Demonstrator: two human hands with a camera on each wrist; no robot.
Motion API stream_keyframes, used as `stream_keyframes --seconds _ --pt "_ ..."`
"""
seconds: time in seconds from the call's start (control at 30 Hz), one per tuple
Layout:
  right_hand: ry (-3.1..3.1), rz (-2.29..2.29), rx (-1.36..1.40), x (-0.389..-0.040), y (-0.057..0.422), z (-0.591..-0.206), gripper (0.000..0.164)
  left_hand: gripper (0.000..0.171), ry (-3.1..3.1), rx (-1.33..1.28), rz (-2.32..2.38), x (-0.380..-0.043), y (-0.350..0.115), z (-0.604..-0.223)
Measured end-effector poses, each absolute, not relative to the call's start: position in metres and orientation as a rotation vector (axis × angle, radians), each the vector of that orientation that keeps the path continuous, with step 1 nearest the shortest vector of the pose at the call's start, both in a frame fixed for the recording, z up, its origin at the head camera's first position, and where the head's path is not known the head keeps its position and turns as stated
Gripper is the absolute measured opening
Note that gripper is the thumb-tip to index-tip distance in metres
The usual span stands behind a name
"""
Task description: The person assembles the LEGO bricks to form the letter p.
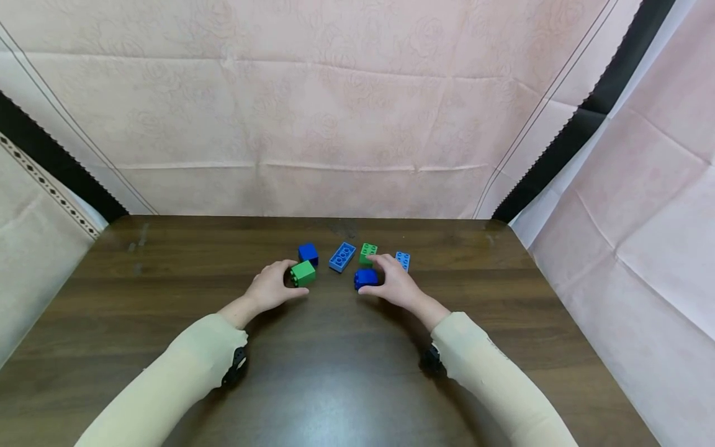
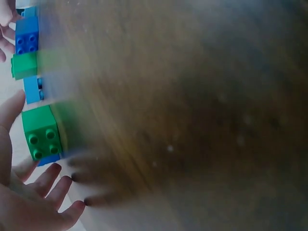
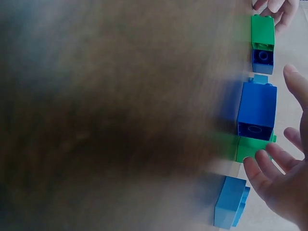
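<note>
My left hand (image 1: pixel 272 287) is beside a green toy building block (image 1: pixel 302 274), fingers on its far side and thumb on its near side. In the left wrist view the fingers (image 2: pixel 57 190) are spread, and the green block's studs face the camera. A dark blue block (image 1: pixel 308 253) lies just behind it. My right hand (image 1: pixel 398 284) reaches around another dark blue block (image 1: pixel 365 278), lying on its side. In the right wrist view, thumb and fingers (image 3: pixel 269 166) stand apart from this block (image 3: pixel 257 109). Behind it is a second green block (image 1: pixel 367 252), studs up.
A lighter blue oblong block (image 1: pixel 342 257) lies between the hands, toward the back. Another light blue block (image 1: pixel 403 260) is beyond the right hand. All lie on a brown wooden table (image 1: pixel 313 372), whose far edge meets a pale cloth curtain (image 1: pixel 335 124).
</note>
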State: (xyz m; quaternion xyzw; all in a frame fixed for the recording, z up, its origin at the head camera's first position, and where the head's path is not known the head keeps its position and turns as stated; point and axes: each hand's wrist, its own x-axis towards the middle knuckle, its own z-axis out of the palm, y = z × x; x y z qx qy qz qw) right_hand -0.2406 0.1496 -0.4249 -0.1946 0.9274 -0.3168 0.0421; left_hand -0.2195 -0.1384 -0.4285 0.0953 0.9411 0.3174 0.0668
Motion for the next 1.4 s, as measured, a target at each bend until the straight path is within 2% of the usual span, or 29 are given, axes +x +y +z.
stream_keyframes --seconds 0.3,0.6,1.4 --pt "2.853 -0.92 -0.621 -0.243 0.141 -0.426 0.061 0.05 2.876 0.237 0.946 -0.224 -0.131 -0.426" --pt "2.876 -0.789 -0.546 -0.245 0.134 -0.427 0.043 0.041 2.841 0.207 1.043 -0.223 -0.13 -0.427" --pt "2.832 -0.888 -0.514 -0.239 0.141 -0.421 0.042 0.038 2.737 0.252 1.219 -0.217 -0.132 -0.421"
